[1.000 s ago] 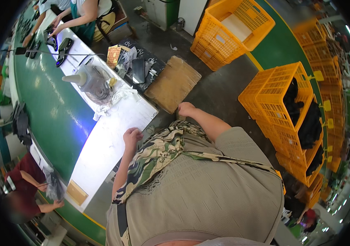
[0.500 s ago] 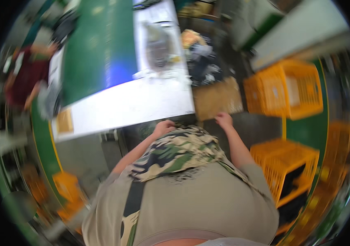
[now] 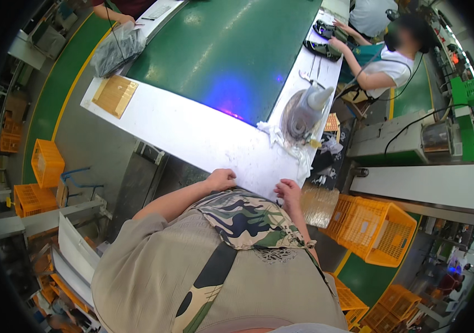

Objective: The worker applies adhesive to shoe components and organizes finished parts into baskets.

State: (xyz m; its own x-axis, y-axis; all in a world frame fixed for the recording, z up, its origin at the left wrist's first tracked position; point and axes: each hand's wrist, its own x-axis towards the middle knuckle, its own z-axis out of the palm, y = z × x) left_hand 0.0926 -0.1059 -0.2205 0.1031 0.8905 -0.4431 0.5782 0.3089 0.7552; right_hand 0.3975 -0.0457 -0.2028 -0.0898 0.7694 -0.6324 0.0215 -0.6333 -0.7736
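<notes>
Both at the near edge of the white counter (image 3: 181,141), our left hand (image 3: 222,179) is loosely curled, its hold hidden from us, while our right hand (image 3: 288,191) is partly open, with nothing visible in it. Crumpled white cloth (image 3: 301,159) lies just beyond the right hand, near the bottle (image 3: 301,117). We judge this a pause between grips; grasping the cloth would call for a short forward reach.
</notes>
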